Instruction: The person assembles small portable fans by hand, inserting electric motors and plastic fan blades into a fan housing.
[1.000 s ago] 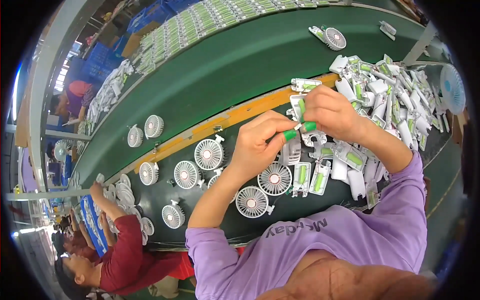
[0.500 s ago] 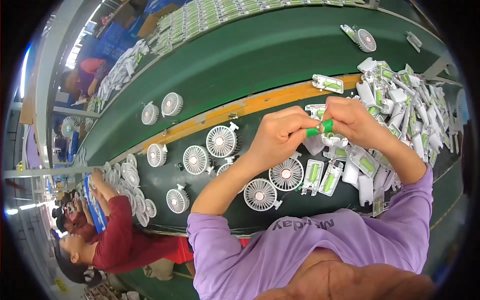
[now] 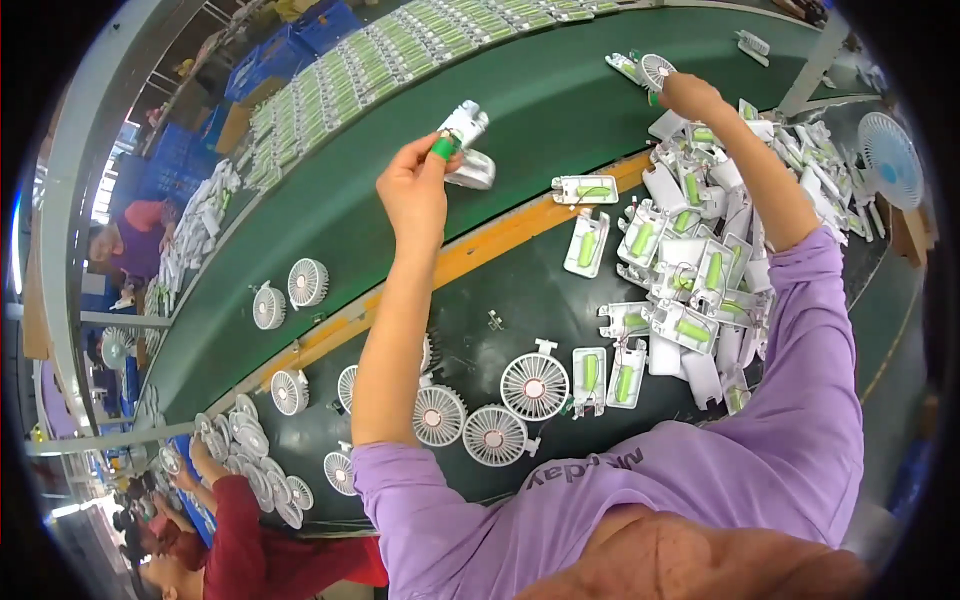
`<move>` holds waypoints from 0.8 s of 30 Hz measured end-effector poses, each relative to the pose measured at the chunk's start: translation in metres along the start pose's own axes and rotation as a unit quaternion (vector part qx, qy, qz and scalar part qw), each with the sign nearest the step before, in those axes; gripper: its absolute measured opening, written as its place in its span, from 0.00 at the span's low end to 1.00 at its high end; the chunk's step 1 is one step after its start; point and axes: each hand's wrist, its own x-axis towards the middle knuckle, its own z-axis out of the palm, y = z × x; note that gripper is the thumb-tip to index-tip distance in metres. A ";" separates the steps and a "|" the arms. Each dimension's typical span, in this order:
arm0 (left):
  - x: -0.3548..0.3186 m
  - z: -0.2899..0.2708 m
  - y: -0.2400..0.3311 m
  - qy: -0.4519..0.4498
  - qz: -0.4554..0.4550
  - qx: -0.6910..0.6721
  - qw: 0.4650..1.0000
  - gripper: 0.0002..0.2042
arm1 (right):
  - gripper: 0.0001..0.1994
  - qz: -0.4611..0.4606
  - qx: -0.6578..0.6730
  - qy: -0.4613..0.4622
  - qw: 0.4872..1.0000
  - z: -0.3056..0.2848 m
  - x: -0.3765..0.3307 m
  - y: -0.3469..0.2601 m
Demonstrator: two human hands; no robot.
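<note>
Over the green conveyor belt (image 3: 540,130), my left hand (image 3: 415,190) pinches a white fan handle housing (image 3: 475,170), with another white part of it and thin wiring at the fingertips. Green tape is wrapped round the thumb. Farther right, the fingers of my right hand (image 3: 692,95) close at the rim of a small white fan (image 3: 655,69) on the belt, an open handle attached to its left. Green tape shows on a digit there too; the fingers partly hide the contact.
A heap of white handle shells with green battery cells (image 3: 690,250) covers the right of the bench. Round fan heads (image 3: 535,387) lie nearer me. An orange rail (image 3: 470,245) borders the belt. A co-worker in a red sleeve (image 3: 240,530) works at left.
My hands, together over the bench before, have parted. The left has moved to the far left over the belt with the handle housing; the right has reached away to the fan.
</note>
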 end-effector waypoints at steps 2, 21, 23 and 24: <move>0.008 -0.001 -0.020 -0.014 0.031 0.037 0.999 0.08 | 0.16 0.053 -0.022 -0.030 0.998 0.014 0.001 -0.001; -0.026 -0.183 -0.066 0.013 -0.072 0.790 0.609 0.26 | 0.18 0.062 0.063 -0.008 0.996 0.049 0.023 0.008; -0.028 -0.196 -0.068 0.033 -0.088 0.745 0.660 0.25 | 0.22 0.051 0.067 0.002 0.996 0.058 0.022 0.010; -0.028 -0.199 -0.071 0.031 -0.077 0.745 0.662 0.25 | 0.23 0.058 0.053 0.015 0.997 0.063 0.021 0.010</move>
